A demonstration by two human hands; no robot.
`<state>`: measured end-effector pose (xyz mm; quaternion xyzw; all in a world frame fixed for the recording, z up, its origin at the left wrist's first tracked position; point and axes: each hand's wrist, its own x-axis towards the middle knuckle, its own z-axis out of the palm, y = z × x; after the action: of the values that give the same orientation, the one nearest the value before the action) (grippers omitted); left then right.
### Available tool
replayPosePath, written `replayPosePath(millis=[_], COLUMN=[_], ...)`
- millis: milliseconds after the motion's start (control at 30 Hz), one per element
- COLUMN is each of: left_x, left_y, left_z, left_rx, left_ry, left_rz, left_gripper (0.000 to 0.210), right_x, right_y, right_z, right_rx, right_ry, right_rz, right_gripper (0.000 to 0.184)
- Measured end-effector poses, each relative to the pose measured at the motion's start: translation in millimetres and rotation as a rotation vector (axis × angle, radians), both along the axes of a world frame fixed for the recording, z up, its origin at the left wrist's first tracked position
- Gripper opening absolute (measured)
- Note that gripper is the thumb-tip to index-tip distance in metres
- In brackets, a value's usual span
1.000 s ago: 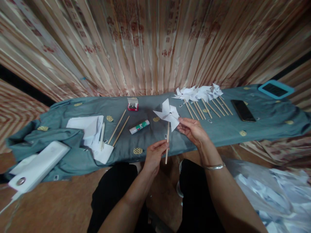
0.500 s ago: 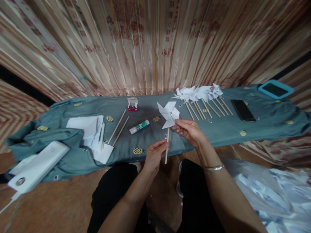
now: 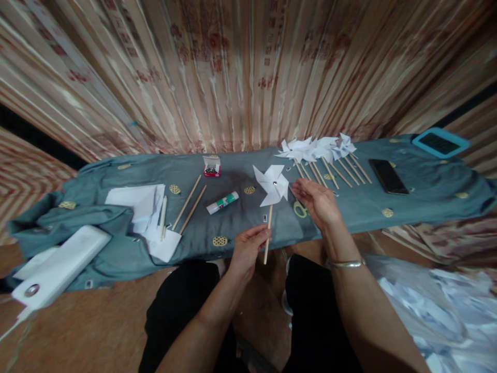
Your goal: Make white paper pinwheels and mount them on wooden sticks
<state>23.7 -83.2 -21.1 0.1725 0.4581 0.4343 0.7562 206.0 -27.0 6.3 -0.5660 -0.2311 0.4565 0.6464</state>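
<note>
My left hand (image 3: pixel 250 247) pinches the wooden stick of a white paper pinwheel (image 3: pixel 273 190), which stands upright over the front part of the cloth. A silvery pin sits at the centre of its blades. To the right of the blades, my right hand (image 3: pixel 317 199) is apart from the pinwheel, fingers stretched out and holding nothing visible. Beneath that hand lie scissors (image 3: pixel 300 209) with a yellow-green handle, partly covered by it. Farther back, several finished pinwheels (image 3: pixel 310 150) lie in a row, sticks pointing toward me.
On the grey-green cloth (image 3: pixel 240 223) are a glue stick (image 3: pixel 222 203), a red box of pins (image 3: pixel 212 170), two wooden sticks (image 3: pixel 193 210), white paper sheets (image 3: pixel 135 202), a white power bank-like device (image 3: pixel 64 264), a phone (image 3: pixel 388 176) and a blue-framed tablet (image 3: pixel 441 143). A plastic bag (image 3: pixel 430 311) of paper is at lower right.
My right hand has come away from the pinwheel's blades and moved right, its fingers opening out. The scissors' handle now shows. My left hand stays on the stick.
</note>
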Motion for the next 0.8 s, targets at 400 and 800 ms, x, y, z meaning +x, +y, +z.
replayPosePath(millis=[400, 800], left_x=[-1.2, -0.8], left_y=[0.3, 0.4], left_z=[-0.6, -1.8], left_rx=[0.009, 0.025], left_ry=[0.0, 0.023], left_rz=[0.001, 0.017], left_gripper=[0.039, 0.035], right_x=[-8.4, -13.7], right_y=[-2.5, -6.8], right_z=[3.0, 8.6], right_rx=[-0.053, -0.076], right_ry=[0.043, 0.03], right_rz=[0.097, 0.123], right_gripper=[0.023, 0.034])
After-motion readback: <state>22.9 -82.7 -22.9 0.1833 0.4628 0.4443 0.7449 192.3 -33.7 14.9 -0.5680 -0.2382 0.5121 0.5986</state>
